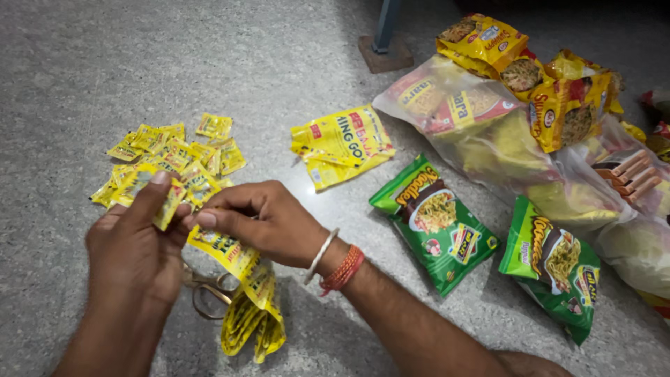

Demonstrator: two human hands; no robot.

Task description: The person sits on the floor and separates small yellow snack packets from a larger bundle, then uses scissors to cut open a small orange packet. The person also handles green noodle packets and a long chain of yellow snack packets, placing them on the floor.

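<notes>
Sachet strip point(244, 293) pinched by both left hand point(136, 251) and right hand point(262, 220), over scissors point(209, 290), beside loose sachets point(174, 157).

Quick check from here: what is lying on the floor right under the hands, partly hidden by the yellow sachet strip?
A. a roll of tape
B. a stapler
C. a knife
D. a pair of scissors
D. A pair of scissors with looped metal handles lies on the floor below the left hand and right hand, partly covered by the hanging yellow sachet strip that both hands hold.
</notes>
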